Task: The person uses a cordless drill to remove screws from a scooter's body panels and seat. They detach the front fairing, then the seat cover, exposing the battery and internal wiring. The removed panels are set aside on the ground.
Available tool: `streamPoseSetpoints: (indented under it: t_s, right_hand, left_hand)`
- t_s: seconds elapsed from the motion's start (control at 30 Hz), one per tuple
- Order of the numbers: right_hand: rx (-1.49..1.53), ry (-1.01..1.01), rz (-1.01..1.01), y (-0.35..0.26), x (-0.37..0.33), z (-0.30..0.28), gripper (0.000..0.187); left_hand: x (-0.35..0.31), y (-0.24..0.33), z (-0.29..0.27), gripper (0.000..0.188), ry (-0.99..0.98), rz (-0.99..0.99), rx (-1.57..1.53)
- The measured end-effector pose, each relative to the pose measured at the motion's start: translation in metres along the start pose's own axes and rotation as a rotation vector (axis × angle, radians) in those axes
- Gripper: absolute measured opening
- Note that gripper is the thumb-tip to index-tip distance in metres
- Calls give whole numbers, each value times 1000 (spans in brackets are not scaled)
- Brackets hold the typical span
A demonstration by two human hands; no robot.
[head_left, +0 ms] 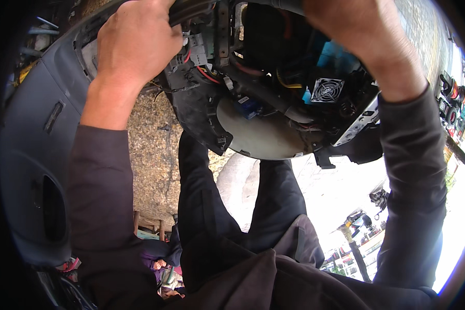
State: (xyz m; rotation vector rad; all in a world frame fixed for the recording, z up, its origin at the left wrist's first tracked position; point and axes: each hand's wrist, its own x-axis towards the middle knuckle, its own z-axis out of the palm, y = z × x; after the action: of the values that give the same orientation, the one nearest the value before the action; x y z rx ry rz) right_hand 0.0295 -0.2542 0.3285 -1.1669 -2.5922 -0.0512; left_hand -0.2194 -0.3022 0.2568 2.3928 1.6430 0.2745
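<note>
My left hand (137, 44) is closed at the upper edge of a large black plastic assembly (199, 111). Its curled fingers lie against a dark strip (191, 10) and beside a grey connector block (196, 49); what they grip is hidden. My right hand (354, 31) reaches over the assembly's right side, its fingers blurred and cut off by the upper edge. Red wires (207, 76), a thick dark tube (266, 95) and a small fan with a silver guard (327, 90) sit inside the assembly. Bright blue casing (333, 54) shows beside the fan.
A dark grey moulded panel (33, 139) with an oval opening fills the left side. Under the assembly curves a pale plate (263, 137). My legs (206, 191) stand on rough stony ground (152, 150). Another person's hand (160, 264) shows low at left; tools (359, 222) lie at right.
</note>
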Motion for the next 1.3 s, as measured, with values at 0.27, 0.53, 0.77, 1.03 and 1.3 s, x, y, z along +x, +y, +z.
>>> streamPoseSetpoints:
  t_s: [0.27, 0.53, 0.77, 1.03, 1.3]
  right_hand:
    - [112, 130, 52, 20, -4, 11, 9]
    - [52, 77, 139, 9, -4, 3, 9]
    - [122, 12, 229, 12, -5, 0, 11]
    - [63, 46, 219, 13, -8, 7, 17]
    - [283, 152, 326, -52, -66, -25, 33]
  left_hand:
    - [-48, -47, -16, 25, 37, -495, -477]
    - [-50, -38, -11, 25, 172, -217, -349]
    - [-51, -41, -8, 21, 156, -270, -356]
    - [-58, -42, -12, 21, 131, -455, -429]
    - [-50, -35, -7, 22, 200, -335, -395]
